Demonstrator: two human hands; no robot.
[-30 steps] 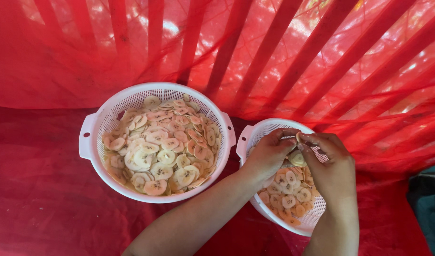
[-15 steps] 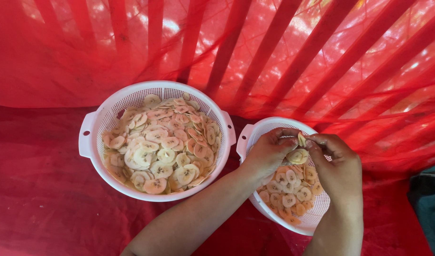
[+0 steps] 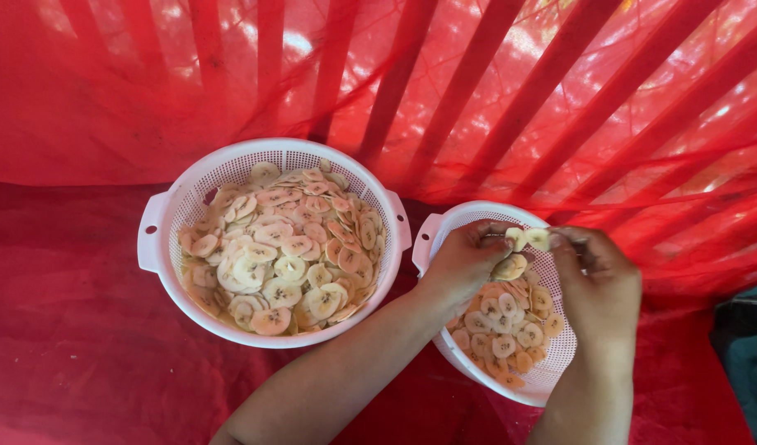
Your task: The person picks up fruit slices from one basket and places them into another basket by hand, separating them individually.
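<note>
Two white perforated plastic baskets stand on a red cloth. The big basket (image 3: pixel 160 239) at the left is piled with pale round fruit slices (image 3: pixel 284 247). The smaller basket (image 3: pixel 444 224) at the right holds fewer slices (image 3: pixel 506 325). Both my hands hover over the small basket. My left hand (image 3: pixel 465 259) grips a clump of slices (image 3: pixel 510 265). My right hand (image 3: pixel 597 276) pinches a slice (image 3: pixel 537 239) at the top of the same clump, fingertips nearly touching the left hand's.
Red netting (image 3: pixel 477 99) hangs behind the baskets with slanted bars showing through it. The red cloth (image 3: pixel 73 346) covers the surface. A dark teal object (image 3: pixel 745 346) sits at the right edge.
Both hands stay over the small basket; the fingers have shifted slightly, pulling slices apart from the clump. The baskets have not moved.
</note>
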